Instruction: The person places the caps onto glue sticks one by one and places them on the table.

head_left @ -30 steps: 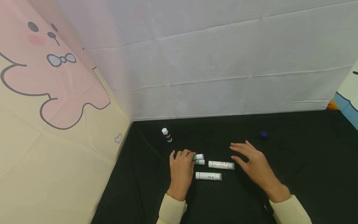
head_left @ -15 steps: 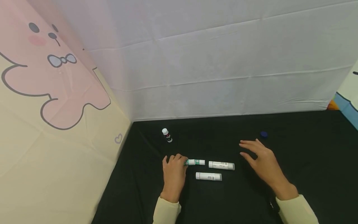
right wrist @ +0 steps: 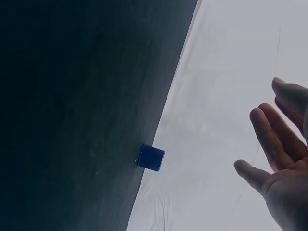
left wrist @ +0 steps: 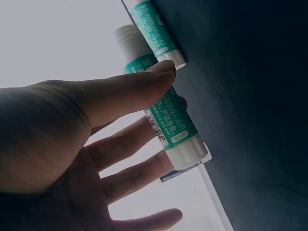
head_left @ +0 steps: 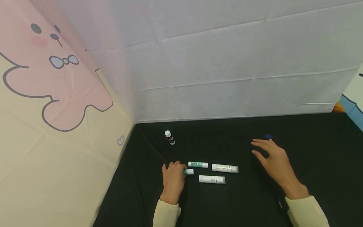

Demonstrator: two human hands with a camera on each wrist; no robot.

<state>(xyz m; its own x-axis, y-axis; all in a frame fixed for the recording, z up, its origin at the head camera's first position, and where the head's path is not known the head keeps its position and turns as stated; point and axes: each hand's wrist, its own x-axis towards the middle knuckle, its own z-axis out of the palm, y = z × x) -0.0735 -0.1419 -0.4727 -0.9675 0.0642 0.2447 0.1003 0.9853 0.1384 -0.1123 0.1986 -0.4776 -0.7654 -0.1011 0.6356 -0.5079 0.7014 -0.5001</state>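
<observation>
Between thumb and fingers, my left hand (head_left: 173,179) pinches a green-and-white glue stick (left wrist: 175,120), whose white end pokes out to the right in the head view. Just beyond it a second green glue stick (head_left: 198,164) lies on the black cloth. Two white tubes (head_left: 225,168) (head_left: 211,179) lie to the right, one farther back than the other. My right hand (head_left: 276,160) hovers with fingers loosely bent and nothing in its grasp. Closest to it is a small dark blue object (right wrist: 151,158), partly covered by the fingers in the head view.
A small black bottle-like stick with a white cap (head_left: 169,137) stands toward the back left. Black cloth (head_left: 227,205) covers the table. A white curtain (head_left: 215,78) rises behind, and a cartoon-printed curtain (head_left: 71,151) hangs at the left.
One green glue stick now lies on the cloth, released from my left hand, which has moved left and nearer with the other. My right hand has drifted right, toward the blue object.
</observation>
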